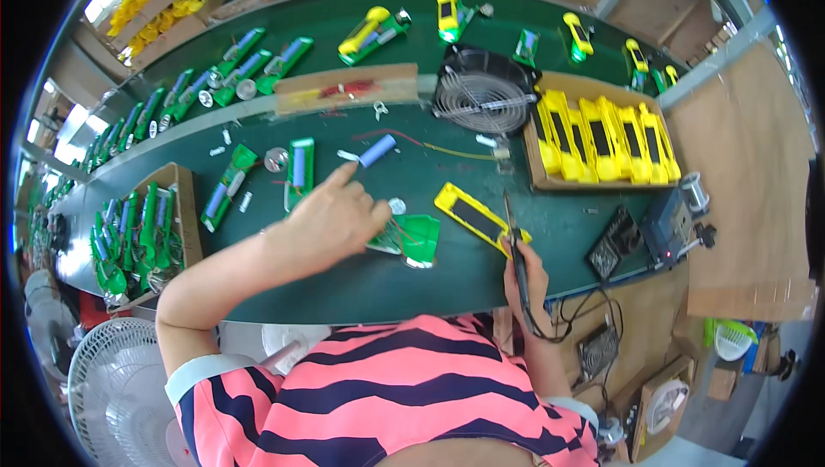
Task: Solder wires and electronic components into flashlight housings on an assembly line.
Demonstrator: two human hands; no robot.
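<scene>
My left hand (335, 218) reaches over the green bench with its index finger stretched out and holds nothing that I can see. Its fingertip is close to a blue cylindrical battery cell (376, 151) and a small white strip (347, 155). Beside that hand lies a green plastic casing (421, 239) with thin wires, partly covered by the hand. My right hand (531, 282) grips a soldering iron (518, 262), its tip pointing away from me. A yellow casing part (471, 215) with a dark panel lies just left of the iron. Another green casing (300, 170) holds a blue cell.
At right stand a carton of yellow casings (537, 177), a solder spool (694, 194) and a soldering station (666, 231). A black fan (484, 93) sits at the back. A box of green assemblies (191, 218) is at left. More assemblies (288, 61) line the far belt.
</scene>
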